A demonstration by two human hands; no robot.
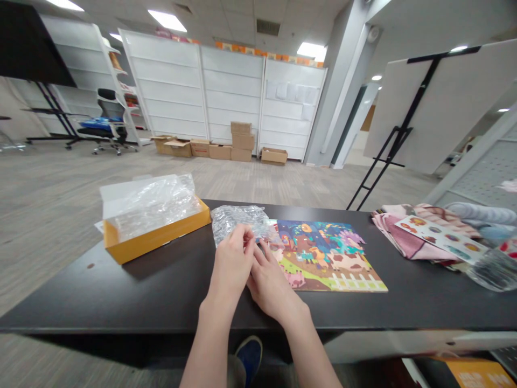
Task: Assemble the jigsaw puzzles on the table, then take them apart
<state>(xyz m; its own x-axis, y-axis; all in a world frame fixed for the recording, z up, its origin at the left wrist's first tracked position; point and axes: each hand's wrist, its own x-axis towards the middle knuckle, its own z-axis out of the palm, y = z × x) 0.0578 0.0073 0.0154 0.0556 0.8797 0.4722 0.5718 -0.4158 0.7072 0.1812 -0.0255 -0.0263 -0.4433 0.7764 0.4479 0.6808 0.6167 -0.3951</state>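
My left hand [232, 264] and my right hand [270, 280] meet over the black table [141, 291], just left of a colourful cartoon jigsaw puzzle [327, 256] lying flat. Both hands have their fingers pinched on the near edge of a crumpled clear plastic wrap [236, 218] that spreads onto the puzzle's left edge. My right hand's fingertips rest on the puzzle's left border.
An open yellow box [155, 237] with a white lid and clear plastic inside sits at the table's left. Folded pink cloths [407, 237], a sticker sheet [442, 234] and a clear bag [495, 269] lie at the right. An easel board [444, 102] stands behind; cardboard boxes [240, 143] line the far wall.
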